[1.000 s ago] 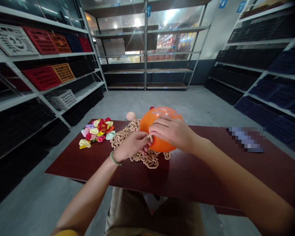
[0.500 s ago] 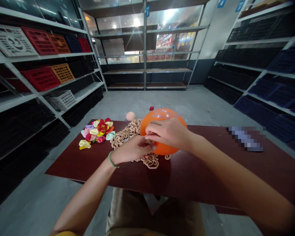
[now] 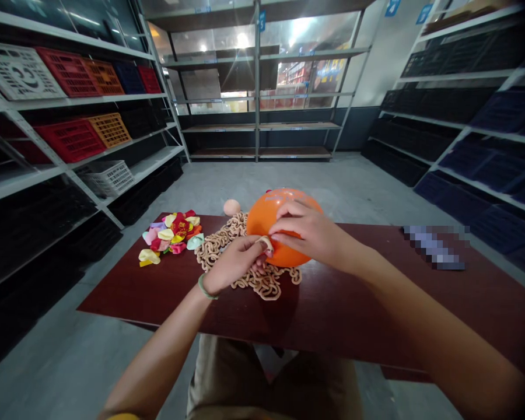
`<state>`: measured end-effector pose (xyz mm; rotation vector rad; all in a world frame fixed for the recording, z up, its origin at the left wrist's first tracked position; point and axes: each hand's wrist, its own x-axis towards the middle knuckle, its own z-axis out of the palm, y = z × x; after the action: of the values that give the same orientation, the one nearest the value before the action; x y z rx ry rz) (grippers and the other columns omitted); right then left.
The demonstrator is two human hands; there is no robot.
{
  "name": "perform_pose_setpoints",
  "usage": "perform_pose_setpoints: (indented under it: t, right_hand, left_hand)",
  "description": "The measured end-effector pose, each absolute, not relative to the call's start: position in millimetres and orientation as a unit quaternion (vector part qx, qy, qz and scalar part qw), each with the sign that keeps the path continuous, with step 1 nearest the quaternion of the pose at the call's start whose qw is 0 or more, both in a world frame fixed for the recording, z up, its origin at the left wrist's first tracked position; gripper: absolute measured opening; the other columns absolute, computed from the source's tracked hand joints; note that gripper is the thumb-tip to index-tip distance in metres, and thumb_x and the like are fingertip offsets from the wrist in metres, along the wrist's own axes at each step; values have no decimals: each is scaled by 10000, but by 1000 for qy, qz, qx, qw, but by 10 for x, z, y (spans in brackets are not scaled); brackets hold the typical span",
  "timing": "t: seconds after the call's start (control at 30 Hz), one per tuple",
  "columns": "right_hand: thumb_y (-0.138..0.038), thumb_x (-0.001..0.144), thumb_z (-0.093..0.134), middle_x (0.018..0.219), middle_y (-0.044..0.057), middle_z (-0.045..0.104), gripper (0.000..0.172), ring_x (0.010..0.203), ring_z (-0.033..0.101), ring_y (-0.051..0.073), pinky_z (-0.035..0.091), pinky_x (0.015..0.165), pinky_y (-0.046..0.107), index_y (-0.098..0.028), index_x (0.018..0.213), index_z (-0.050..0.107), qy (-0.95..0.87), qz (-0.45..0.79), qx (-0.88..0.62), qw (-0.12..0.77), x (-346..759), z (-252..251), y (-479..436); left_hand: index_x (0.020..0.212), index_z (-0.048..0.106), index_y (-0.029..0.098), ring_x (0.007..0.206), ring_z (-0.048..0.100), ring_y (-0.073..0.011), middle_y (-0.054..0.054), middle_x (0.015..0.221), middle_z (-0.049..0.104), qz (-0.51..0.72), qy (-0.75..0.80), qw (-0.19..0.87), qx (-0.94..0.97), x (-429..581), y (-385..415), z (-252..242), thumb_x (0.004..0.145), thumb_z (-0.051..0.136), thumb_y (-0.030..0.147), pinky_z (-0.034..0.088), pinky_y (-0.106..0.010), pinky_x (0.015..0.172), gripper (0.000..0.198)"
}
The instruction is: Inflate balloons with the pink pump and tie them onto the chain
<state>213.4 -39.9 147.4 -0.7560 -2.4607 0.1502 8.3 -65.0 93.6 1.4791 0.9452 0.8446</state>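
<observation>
1. Left hand (image 3: 234, 263) pinching neck (image 3: 266, 245) of orange balloon (image 3: 260, 219).
2. Right hand (image 3: 312, 232) open, fingers spread against balloon.
3. Balloon mid-frame, above tan chain (image 3: 249, 280) on table (image 3: 332, 309).
4. Loose balloons (image 3: 170, 233) left of chain.

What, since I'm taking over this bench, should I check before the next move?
Orange balloon inflated: ok, round and full.
Right hand steadying it: ok, it lies across the balloon's side.
Left hand grip on the pale balloon neck: ok, the fingertips pinch it.
Neck tied off: cannot tell, the fingers hide it.
Tan looped chain out of the way: not ok, it lies right beneath the hands and balloon.
Small peach-coloured round object secure: not ok, it sits at the far edge of the dark red table.
</observation>
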Motion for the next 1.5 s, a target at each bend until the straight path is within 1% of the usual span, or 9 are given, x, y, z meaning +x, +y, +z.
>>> perform_pose_setpoints:
  t: [0.17,0.3,0.47,0.6,0.7,0.93,1.13,1.33,1.5]
  right_hand:
    - [-240,934,552,914,33,595,170,889,526,174,433,856,348,-240,882,713,-930,6,-275,245,2046,1443,-420]
    - [-212,896,556,887,44,588,121,891,512,198,425,844,354,-217,815,645,-919,-37,-292,264,2007,1388,-412]
    - [-187,877,478,912,76,557,81,907,450,233,405,841,398,-205,838,547,-890,-93,-327,303,1977,1240,-410]
    - [-182,892,456,967,78,543,55,943,453,225,397,874,390,-215,886,500,-877,-71,-323,348,1961,1157,-473]
    - [-173,893,449,996,64,540,70,971,465,214,389,909,390,-232,907,486,-885,-46,-301,352,1966,1140,-534]
    - [-162,864,468,1010,57,562,96,1031,485,227,375,975,429,-246,903,494,-889,-34,-277,362,1995,1120,-573]
    - [-221,942,470,1099,63,584,106,1092,525,207,406,985,412,-241,1016,543,-871,42,-279,403,2030,1250,-572]
    - [-229,926,539,1099,54,606,101,1064,524,214,383,985,422,-244,899,635,-871,-37,-310,379,1960,1264,-511]
    - [-205,876,598,1058,30,627,76,1070,513,217,348,948,404,-246,832,644,-867,-67,-325,372,1877,1253,-523]
  left_hand:
    - [777,622,165,556,561,-96,32,616,554,349,406,537,652,136,-661,951,868,520,308,452,-215,563,198]
    - [735,625,167,536,561,-96,32,586,563,361,417,538,637,140,-650,913,838,501,255,447,-206,542,183]
    - [698,625,156,536,588,-105,9,608,600,422,421,582,553,141,-616,814,821,506,266,487,-225,557,204]
    - [701,619,146,544,565,-91,17,623,581,487,392,638,450,163,-625,804,799,583,289,515,-225,573,178]
    - [732,618,142,553,534,-70,31,637,550,506,358,674,402,157,-651,843,779,661,303,529,-213,594,173]
    - [685,584,139,555,495,-40,24,691,553,503,302,687,428,105,-681,850,731,739,219,512,-165,562,180]
    - [829,648,150,536,490,-46,14,711,606,501,310,668,455,73,-681,808,781,731,278,533,-192,565,160]
    - [835,648,151,529,505,-42,18,699,608,491,315,651,486,56,-693,842,791,729,296,539,-195,584,172]
    - [819,624,150,541,540,-48,24,694,605,501,315,627,507,59,-698,838,802,716,273,534,-193,589,154]
